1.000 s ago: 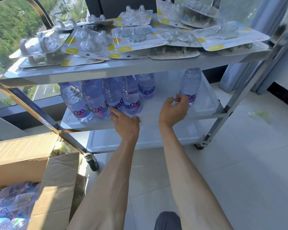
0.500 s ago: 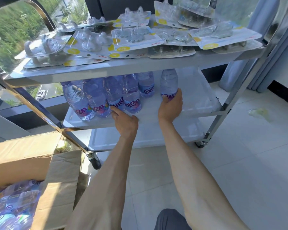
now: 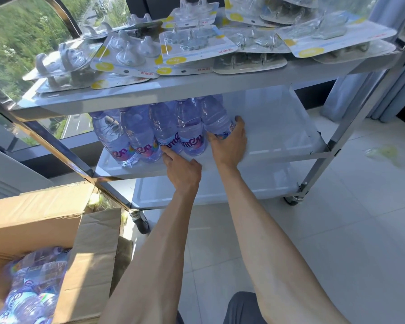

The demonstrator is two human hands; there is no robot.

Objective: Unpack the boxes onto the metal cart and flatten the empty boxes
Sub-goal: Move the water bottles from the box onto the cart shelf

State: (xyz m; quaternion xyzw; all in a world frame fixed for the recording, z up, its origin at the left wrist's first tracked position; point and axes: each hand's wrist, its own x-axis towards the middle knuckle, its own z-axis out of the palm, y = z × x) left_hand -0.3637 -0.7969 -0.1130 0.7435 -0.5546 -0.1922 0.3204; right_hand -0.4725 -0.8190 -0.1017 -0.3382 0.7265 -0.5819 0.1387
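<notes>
Right hand is wrapped around the end bottle, thumb on the near side and fingertips curling round its right flank, holding it tight against the row of bottles on the middle shelf of the metal cart. Left hand sits just beside it, lower and nearer, index finger stretched out to touch the base of a bottle in the middle of the row, the other fingers loosely tucked and gripping nothing. So this is the placing step: one more bottle lined up, the row now standing upright and shoulder to shoulder along the shelf's left half, the right half bare. There may be more bottles behind the front rank, but the top shelf's edge hides that.

Next move, by my reckoning: let go without rocking the row, then reach down-left to the cardboard box, flaps open, shrink-wrapped bottles waiting inside. It's well apart from both hands, so that's a full turn away from the cart. Flattening can't start until that box is emptied.

Up top, the blister packs are spread across the upper shelf, overlapping, well above the hands and out of their way
</notes>
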